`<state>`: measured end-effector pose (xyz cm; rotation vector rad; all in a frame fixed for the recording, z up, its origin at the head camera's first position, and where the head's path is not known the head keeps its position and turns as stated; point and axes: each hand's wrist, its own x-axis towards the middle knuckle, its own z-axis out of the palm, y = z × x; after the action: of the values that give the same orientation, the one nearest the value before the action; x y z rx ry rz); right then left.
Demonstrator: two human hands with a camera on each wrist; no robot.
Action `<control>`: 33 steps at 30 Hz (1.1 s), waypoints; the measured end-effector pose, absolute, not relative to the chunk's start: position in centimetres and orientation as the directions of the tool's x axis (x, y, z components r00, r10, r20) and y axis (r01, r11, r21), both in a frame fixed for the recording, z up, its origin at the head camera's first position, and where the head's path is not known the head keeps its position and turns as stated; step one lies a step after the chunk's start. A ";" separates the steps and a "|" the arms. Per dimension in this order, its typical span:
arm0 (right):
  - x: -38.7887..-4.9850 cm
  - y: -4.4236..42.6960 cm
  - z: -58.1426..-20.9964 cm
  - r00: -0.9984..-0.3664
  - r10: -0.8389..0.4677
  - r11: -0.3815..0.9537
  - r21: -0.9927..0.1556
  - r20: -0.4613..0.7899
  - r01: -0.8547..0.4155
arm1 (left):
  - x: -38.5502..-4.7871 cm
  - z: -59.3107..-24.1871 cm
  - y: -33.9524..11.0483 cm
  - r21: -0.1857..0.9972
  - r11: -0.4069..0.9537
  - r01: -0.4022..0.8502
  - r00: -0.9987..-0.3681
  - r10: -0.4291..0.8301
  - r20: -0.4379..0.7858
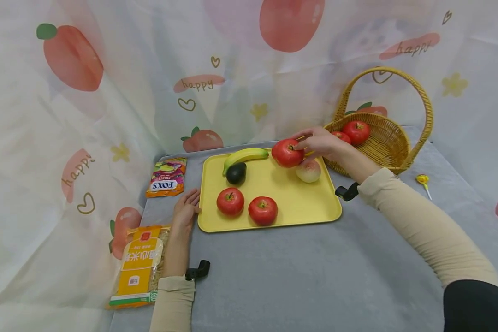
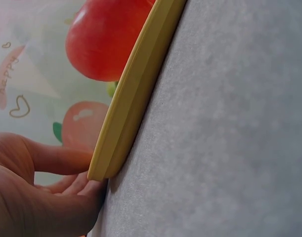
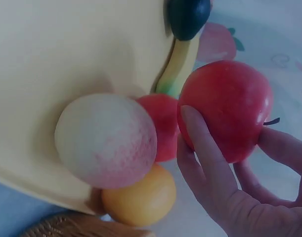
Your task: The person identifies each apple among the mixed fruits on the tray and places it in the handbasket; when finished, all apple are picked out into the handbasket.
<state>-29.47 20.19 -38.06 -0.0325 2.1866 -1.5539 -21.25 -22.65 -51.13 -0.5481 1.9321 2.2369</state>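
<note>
Upper centre, the right hand (image 1: 321,143) is grasping a red apple (image 1: 285,154) by the yellow tray (image 1: 303,203), whose rim the left hand (image 1: 185,210) is touching; transfer is apparently proceeding, next requiring controlled release.

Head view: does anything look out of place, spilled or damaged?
The yellow bag seems to overhang the left edge of the table, which looks slightly precarious. The tray looks in order; nothing appears spilled or damaged.
</note>
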 end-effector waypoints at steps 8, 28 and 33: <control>-29.1 22.4 -37.1 -0.908 -0.254 0.341 -0.909 -0.334 0.239 | -21.3 -51.5 -22.8 0.925 -0.159 -0.346 -0.920 -0.137 -0.367; -30.1 28.6 -35.0 -0.889 -0.179 0.291 -0.886 -0.421 0.361 | -21.1 -51.3 -22.5 0.930 -0.166 -0.328 -0.927 -0.136 -0.351; -30.2 30.1 -35.0 -0.875 -0.187 0.283 -0.877 -0.447 0.388 | -21.1 -51.3 -22.5 0.931 -0.167 -0.325 -0.928 -0.132 -0.348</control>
<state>-30.22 30.10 -34.96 0.1797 2.0888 -1.6271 -21.14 -22.48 -51.35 -0.5374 1.9377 2.2418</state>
